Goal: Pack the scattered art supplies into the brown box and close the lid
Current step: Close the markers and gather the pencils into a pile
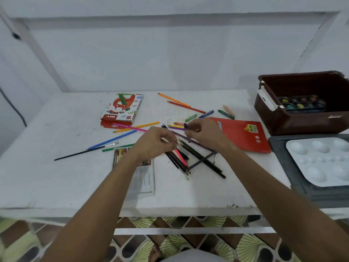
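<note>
The brown box (279, 120) stands open at the table's right end, with a watercolour set (300, 104) inside. My left hand (154, 140) is closed on a bundle of dark and pink pencils (179, 159) whose far ends rest on the table. Just to its right, my right hand (204, 133) pinches a short dark purple crayon (186, 126) above a long purple pencil (200, 143). Two black pencils (205, 161) lie crossed under my right wrist. Loose crayons (190, 117) and coloured pencils (173, 100) are scattered behind my hands.
An oil pastels carton (122, 110) lies at the back left and a flat red box (243, 135) on the right. A clear tray with crayons (143, 178) sits under my left forearm. A paintbrush (85, 152) and blue pencil (113, 139) lie left. A white mixing palette (321, 161) rests on a grey lid (283, 154).
</note>
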`<state>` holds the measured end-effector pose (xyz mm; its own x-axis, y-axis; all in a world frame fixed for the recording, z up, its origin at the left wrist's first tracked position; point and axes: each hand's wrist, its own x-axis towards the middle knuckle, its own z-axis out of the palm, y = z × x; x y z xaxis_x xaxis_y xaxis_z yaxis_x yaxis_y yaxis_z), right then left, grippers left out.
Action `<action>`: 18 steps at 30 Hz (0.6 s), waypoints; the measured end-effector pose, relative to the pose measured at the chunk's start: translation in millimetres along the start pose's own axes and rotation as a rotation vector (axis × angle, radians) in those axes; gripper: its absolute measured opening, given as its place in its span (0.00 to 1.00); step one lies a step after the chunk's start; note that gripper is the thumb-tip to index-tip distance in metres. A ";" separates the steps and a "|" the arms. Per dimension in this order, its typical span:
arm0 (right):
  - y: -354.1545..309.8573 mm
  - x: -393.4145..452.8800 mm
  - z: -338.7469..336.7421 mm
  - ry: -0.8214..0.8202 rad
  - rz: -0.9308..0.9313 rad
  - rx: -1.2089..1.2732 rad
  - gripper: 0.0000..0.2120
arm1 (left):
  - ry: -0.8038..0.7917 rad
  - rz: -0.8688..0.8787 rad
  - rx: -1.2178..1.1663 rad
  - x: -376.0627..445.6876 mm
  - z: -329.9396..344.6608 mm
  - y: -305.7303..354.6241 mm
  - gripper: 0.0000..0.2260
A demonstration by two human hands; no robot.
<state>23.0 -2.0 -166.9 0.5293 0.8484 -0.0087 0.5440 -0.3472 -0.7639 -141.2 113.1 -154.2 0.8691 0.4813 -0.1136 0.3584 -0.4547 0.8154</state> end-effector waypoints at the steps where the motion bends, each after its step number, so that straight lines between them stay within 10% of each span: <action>1: -7.0 -0.6 5.7 -0.018 -0.005 0.032 0.09 | 0.075 -0.036 -0.067 -4.4 -7.3 -3.1 0.04; 10: -74.3 -25.1 62.6 -0.263 -0.129 0.067 0.07 | 0.408 -0.216 -0.428 -65.0 -75.7 -32.4 0.05; 18: -95.6 -39.8 127.2 -0.377 -0.085 0.098 0.10 | 0.320 -0.401 -0.141 -102.5 -78.0 -66.3 0.03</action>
<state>-132.9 48.2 -175.7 0.1988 0.9659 -0.1657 0.5009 -0.2454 -0.8300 -280.6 152.4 -152.3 0.5179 0.8115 -0.2707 0.5723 -0.0935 0.8147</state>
